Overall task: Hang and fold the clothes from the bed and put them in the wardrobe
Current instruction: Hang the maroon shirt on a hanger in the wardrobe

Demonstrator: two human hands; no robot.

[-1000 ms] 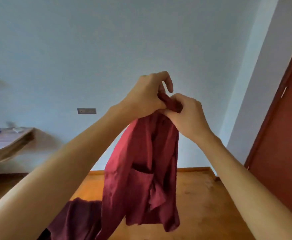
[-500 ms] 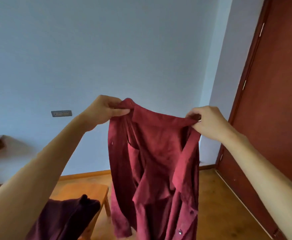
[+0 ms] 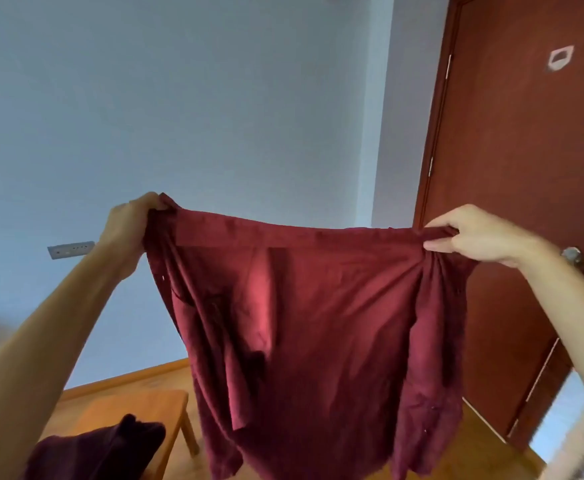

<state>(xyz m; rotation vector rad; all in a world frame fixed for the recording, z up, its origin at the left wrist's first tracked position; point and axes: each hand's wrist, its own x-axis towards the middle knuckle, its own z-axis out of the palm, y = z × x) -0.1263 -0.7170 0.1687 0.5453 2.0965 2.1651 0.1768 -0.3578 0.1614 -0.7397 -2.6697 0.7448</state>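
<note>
Both hands, left point(image 3: 127, 223) and right point(image 3: 474, 235), grip the red shirt point(image 3: 318, 323) (hem cut off below).

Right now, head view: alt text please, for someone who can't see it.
Two bare hands hold a dark red shirt stretched wide in the air, left hand and right hand each gripping a top corner. Behind it are a pale blue wall, a reddish-brown door and a wooden stool with a dark garment.
</note>
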